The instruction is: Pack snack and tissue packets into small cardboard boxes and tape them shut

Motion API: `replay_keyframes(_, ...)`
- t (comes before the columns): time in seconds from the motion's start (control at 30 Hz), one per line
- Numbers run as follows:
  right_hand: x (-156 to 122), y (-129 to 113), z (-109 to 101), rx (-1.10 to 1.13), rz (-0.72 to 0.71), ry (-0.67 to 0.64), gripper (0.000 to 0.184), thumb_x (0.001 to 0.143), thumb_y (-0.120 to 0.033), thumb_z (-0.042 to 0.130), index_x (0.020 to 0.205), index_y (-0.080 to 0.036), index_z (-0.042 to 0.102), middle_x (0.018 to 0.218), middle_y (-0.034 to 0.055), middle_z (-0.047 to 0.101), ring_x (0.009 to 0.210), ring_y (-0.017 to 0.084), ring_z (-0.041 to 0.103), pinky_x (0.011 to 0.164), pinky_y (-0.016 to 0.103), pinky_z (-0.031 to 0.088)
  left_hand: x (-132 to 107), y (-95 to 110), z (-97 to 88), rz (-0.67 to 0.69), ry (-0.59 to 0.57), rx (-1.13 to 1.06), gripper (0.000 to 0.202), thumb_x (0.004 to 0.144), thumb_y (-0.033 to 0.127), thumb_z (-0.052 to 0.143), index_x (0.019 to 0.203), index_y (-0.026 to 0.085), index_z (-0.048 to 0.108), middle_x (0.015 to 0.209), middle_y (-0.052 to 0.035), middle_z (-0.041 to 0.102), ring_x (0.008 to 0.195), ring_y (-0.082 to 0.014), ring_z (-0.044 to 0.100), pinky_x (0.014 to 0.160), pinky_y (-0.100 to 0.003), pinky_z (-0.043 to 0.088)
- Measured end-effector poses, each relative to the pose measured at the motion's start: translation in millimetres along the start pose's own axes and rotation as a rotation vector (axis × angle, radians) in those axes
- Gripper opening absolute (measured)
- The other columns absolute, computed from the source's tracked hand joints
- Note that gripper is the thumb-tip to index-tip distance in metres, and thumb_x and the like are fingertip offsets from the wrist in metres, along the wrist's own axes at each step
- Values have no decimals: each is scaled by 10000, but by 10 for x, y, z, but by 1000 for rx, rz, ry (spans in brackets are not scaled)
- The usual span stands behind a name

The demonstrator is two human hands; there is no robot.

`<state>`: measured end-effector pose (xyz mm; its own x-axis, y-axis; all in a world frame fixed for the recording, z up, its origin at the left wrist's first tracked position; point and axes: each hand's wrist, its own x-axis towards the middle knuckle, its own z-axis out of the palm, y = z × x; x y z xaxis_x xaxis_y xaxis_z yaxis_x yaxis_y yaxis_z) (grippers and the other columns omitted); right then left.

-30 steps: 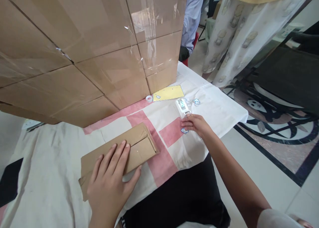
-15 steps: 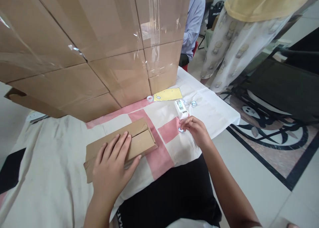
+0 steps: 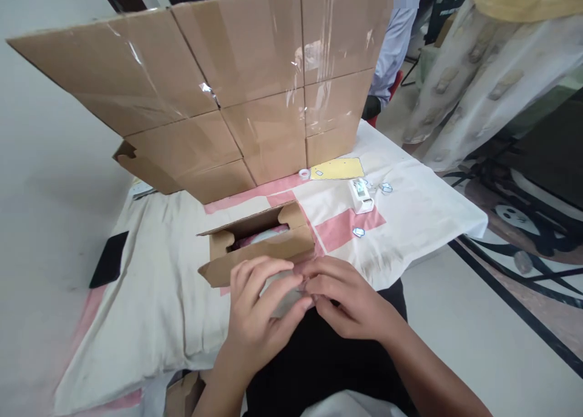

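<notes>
A small brown cardboard box [image 3: 273, 252] stands near the table's front edge with its top flaps raised; something pink and pale shows inside. Just in front of it my left hand [image 3: 259, 320] and my right hand [image 3: 348, 298] meet, fingertips touching. Both have curled fingers, pinched together over a small pale grey piece that I cannot make out. The hands hover over the cloth's edge and my black-clad lap.
A tall taped cardboard wall [image 3: 255, 89] stands behind the box. On the white-and-pink cloth [image 3: 155, 295] lie a white device [image 3: 361, 195], small blue-edged stickers [image 3: 358, 232], a yellow sheet [image 3: 337, 169], a tape roll [image 3: 303, 173] and a black phone [image 3: 109, 259]. Two people [image 3: 483, 71] are at the far right.
The box, flat and shut under my left hand before, now stands with flaps up. My right hand left the stickers by the white device and joined the left hand in front of the box.
</notes>
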<state>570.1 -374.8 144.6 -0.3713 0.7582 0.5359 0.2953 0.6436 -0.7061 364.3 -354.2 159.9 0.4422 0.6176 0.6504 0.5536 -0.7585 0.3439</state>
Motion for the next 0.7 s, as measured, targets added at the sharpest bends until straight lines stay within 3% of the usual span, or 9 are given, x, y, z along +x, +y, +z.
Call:
replay_keyframes(0.1,50,-10,81,41,104,-26,211,951,-97,496,1028,-246,623,969,47,700,876,198,644,787,340,529,-121,-25,3,39,68,43,137,880,140,708,911,268,672,968,-29,727,956,-217,650,892,-407,482)
replay_keyframes(0.2,90,4,149,177,304,-30,182,990,-167,525,1013,-242,689,829,2,699,690,151,607,635,273,491,-305,-85,18,71,153,137,176,852,115,743,931,254,672,902,-27,706,900,-202,653,856,-401,503)
replay_keyframes(0.3,128,29,191,261,382,-22,198,991,-196,547,1068,-241,723,736,-21,674,607,129,583,559,246,455,-526,-137,3,47,226,153,161,878,107,702,940,243,641,890,-26,635,863,-185,642,822,-401,552)
replay_keyframes(0.4,210,68,155,77,315,208,263,964,-183,570,1196,-256,670,800,-4,687,678,157,620,606,276,486,-752,-200,-50,-78,384,164,108,929,129,610,900,228,578,929,-37,558,832,-180,622,782,-418,588)
replay_keyframes(0.5,404,80,66,-200,61,447,305,955,-161,565,1232,-272,630,895,32,707,837,222,649,745,365,524,-946,-296,-105,-292,461,149,98,941,153,586,878,221,556,962,-55,565,870,-203,619,766,-430,564)
replay_keyframes(0.57,594,83,45,-371,-24,394,320,961,-193,574,1270,-266,614,1092,77,726,1061,291,644,906,458,518,-1045,-362,-127,-405,416,95,92,956,176,573,879,224,557,975,-58,585,903,-213,618,794,-436,539)
replay_keyframes(0.63,783,123,91,-541,7,234,351,988,-231,552,1336,-235,598,1319,115,675,1301,355,545,1074,555,433,-1119,-406,-134,-477,388,38,92,974,193,547,888,226,556,999,-57,586,927,-211,615,827,-436,528)
replay_keyframes(0.7,910,221,196,-667,56,99,380,1024,-238,496,1392,-195,581,1424,132,625,1412,376,456,1169,620,321,-1172,-420,-123,-503,375,0,92,984,195,522,906,225,559,1020,-57,585,942,-206,616,838,-422,526)
